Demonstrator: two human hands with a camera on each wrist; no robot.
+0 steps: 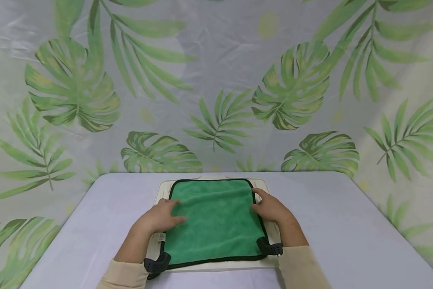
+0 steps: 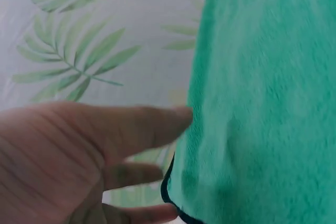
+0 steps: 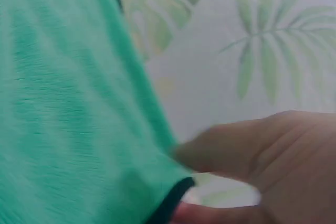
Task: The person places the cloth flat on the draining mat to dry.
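Note:
A green plush cloth (image 1: 212,220) with a dark edge band lies spread over a cream tray-like board (image 1: 216,265), with a low ripple across its upper part. My left hand (image 1: 162,214) is over the cloth's left edge, thumb and fingers apart. In the left wrist view, the left thumb's tip (image 2: 181,116) reaches the cloth's edge. At the cloth's right edge, my right hand (image 1: 272,206) has its thumb and forefinger spread. The right wrist view shows the right thumb (image 3: 210,150) touching the cloth near its dark-banded edge; the hand is partly blurred there.
The board rests on a table covered in white cloth (image 1: 332,224). A small white label (image 1: 161,237) shows at the green cloth's left edge. Black wrist-worn devices (image 1: 157,263) overlap the cloth's lower corners. Behind the table hangs a leaf-patterned backdrop (image 1: 223,60).

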